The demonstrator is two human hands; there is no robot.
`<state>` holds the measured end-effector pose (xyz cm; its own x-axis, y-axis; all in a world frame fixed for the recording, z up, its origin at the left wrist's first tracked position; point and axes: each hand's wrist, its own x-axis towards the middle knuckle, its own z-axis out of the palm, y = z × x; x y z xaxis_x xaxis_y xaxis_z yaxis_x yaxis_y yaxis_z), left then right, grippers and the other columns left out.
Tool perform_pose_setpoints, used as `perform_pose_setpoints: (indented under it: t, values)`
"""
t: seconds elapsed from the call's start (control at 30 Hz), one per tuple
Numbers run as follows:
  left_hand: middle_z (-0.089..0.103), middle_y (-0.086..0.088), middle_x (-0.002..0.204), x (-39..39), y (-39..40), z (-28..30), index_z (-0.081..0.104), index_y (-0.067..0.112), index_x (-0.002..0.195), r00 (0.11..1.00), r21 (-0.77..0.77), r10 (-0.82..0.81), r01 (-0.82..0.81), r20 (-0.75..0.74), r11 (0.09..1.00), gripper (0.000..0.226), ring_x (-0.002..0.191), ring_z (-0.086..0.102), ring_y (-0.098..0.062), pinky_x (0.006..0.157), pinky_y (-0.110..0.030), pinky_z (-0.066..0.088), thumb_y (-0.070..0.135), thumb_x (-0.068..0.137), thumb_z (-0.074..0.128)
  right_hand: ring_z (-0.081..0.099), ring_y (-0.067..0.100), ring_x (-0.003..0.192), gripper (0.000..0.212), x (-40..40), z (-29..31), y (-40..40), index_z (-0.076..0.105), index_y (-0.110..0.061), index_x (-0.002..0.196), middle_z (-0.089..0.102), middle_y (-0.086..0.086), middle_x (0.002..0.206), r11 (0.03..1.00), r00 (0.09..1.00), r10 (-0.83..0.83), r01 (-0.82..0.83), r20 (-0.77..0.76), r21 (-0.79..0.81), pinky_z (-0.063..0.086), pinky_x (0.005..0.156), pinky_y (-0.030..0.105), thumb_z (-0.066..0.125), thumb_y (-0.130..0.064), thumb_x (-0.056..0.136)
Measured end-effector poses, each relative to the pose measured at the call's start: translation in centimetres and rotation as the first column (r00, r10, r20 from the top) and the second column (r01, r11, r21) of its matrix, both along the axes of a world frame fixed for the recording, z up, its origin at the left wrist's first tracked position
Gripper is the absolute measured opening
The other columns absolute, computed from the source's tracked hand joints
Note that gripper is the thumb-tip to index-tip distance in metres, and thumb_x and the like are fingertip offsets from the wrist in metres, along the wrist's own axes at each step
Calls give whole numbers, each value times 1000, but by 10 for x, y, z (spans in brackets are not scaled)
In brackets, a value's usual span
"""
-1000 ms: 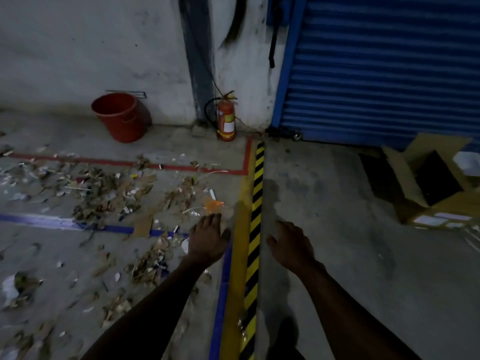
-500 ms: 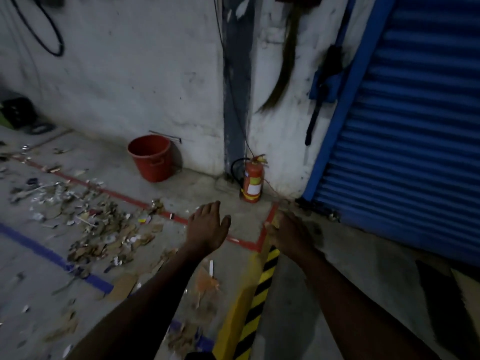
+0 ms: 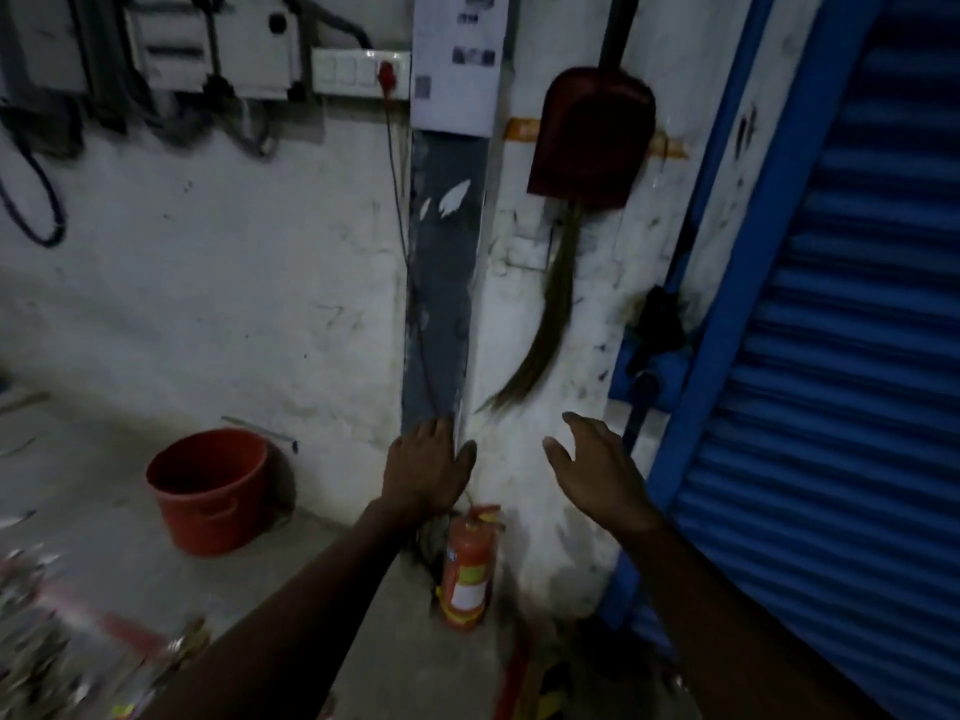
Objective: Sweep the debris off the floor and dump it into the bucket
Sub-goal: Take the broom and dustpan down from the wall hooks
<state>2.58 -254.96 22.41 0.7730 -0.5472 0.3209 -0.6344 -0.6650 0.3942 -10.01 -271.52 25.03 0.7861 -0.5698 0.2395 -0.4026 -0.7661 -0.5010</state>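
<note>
A dark red dustpan (image 3: pixel 592 132) hangs on the white wall, high up. Below it hang the long bristles of a grass broom (image 3: pixel 545 324). A red bucket (image 3: pixel 210 491) stands on the floor by the wall at the left. Debris (image 3: pixel 36 646) lies blurred on the floor at the bottom left. My left hand (image 3: pixel 428 465) is stretched forward, fingers straight, holding nothing. My right hand (image 3: pixel 597 470) reaches up toward the broom tips with fingers spread, empty and just below them.
A red fire extinguisher (image 3: pixel 467 569) stands at the wall's foot under my hands. A blue roller shutter (image 3: pixel 841 387) fills the right side. Switch boxes and cables (image 3: pixel 208 49) sit on the wall at the top left. A grey pillar strip (image 3: pixel 441 283) runs down the wall.
The view has tilted up from the floor to the wall, bringing the dustpan and broom into sight. Both hands have risen toward the hanging broom; the bucket now appears lower left.
</note>
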Motion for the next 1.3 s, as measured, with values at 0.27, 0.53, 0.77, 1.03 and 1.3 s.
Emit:
perform_pose_setpoints:
  t: [0.27,0.53,0.77,1.03,1.3]
  values:
    - [51,-18,137,145,-132,136,42,6,140,993,-305,-86,106,78,947,55,125,47,-33,97,-35,38,42,99,44,41,29,131,53,136,126,-120,41,-18,145,44,8,146,989,958,3,39,286,-140,38,107,40,43,-46,100]
    - [48,-14,141,252,-255,288,42,9,141,981,-678,-191,109,-47,726,60,126,48,-31,107,-43,38,49,96,43,38,26,138,57,245,265,-238,36,-19,149,40,7,152,978,826,119,-2,550,-208,35,112,42,44,-47,100]
    - [46,-14,142,305,-323,401,42,4,140,954,-828,-300,176,11,532,55,122,48,-28,102,-36,38,41,101,41,49,27,129,55,314,384,-312,40,-19,146,49,7,144,980,684,177,-61,707,-187,42,107,43,44,-48,99]
    - [47,-9,141,354,-376,475,39,12,144,831,-864,-557,271,-13,425,60,118,46,-22,93,-33,38,49,96,46,46,23,127,63,369,485,-359,35,-11,149,43,8,149,984,617,163,-46,770,-172,32,89,20,41,-50,100]
    - [50,-8,140,408,-427,536,38,17,144,671,-713,-740,540,45,446,67,105,54,-20,84,-32,45,53,91,54,52,20,85,40,422,573,-371,49,-11,120,52,10,111,994,517,95,-93,851,-55,41,61,27,47,-45,99]
